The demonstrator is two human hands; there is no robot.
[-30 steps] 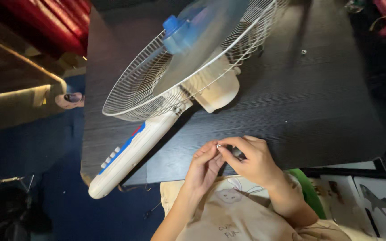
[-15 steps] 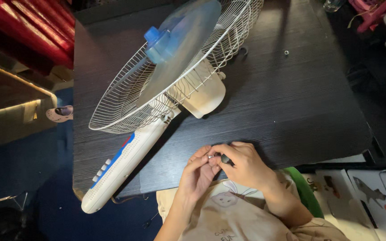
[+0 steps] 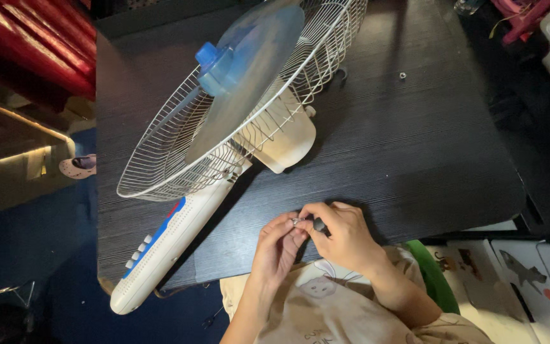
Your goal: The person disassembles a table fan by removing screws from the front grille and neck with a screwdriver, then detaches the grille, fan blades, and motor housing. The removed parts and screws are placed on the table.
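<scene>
My fingers hide most of the small metal piece (image 3: 298,221). My left hand (image 3: 277,247) and right hand (image 3: 342,237) pinch it together, below the fan (image 3: 224,121).

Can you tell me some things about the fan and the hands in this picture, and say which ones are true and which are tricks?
1. The fan lies tipped over on the dark table. True.
2. The left hand and the right hand pinch a tiny shiny metal piece together. True.
3. The fan's round hub is red. False: it is blue.
4. Both hands rest on the wire guard. False: they are at the near table edge, apart from the guard.
5. A small metal nut lies alone on the far side of the table. True.
</scene>
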